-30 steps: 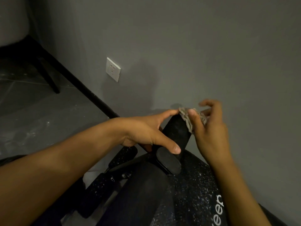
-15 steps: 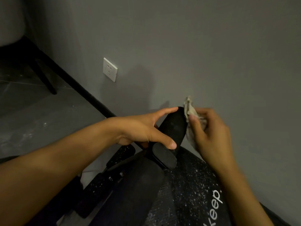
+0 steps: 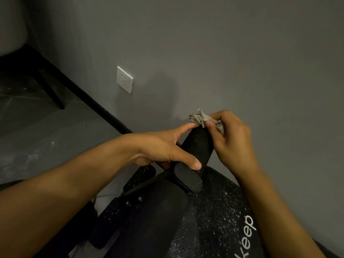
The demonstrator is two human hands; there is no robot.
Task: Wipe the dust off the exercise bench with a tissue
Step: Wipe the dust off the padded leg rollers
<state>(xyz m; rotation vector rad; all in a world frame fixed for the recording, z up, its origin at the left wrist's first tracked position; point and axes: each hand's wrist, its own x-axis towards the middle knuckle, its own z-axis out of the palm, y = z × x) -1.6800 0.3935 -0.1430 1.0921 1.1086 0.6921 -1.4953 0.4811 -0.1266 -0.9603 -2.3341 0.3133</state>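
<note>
One crumpled tissue [image 3: 202, 118], pinched in curled fingers of the right hand [image 3: 231, 140], pressed on the far end of a black foam roller [image 3: 197, 148] of the exercise bench [image 3: 216, 213]. Left hand [image 3: 165, 148] gripping that roller, forefinger stretched along it.

The exercise bench [image 3: 219, 216] is black and padded, and it fills the near part of the scene. Its surface is speckled with pale dust and carries the white word "Keep" at the near right. At its far end a black foam roller [image 3: 197, 146] stands tilted up, close to the wall [image 3: 242, 62]. The tissue [image 3: 200, 118], greyish and crumpled, sits on the roller's top end, pinched in the right hand [image 3: 232, 138].
</note>
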